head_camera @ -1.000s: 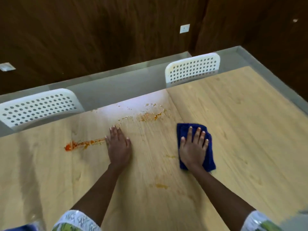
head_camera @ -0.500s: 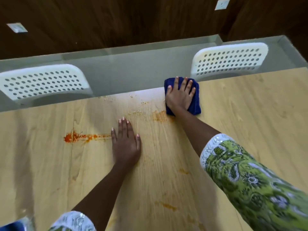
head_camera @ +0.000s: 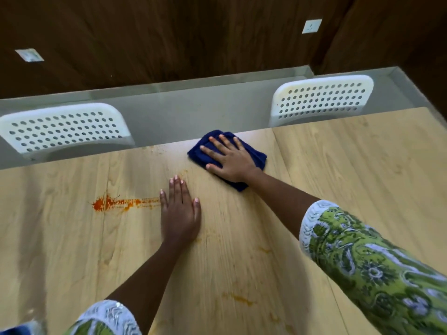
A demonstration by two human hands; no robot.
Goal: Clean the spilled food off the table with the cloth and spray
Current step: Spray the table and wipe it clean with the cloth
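Most far-edge crumbs gone since a moment ago: right hand, fingers flat, presses cloth there. Left hand flat on table, beside remaining orange smear. Smear's next.

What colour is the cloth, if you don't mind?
The cloth is dark navy blue, seen in the head view.
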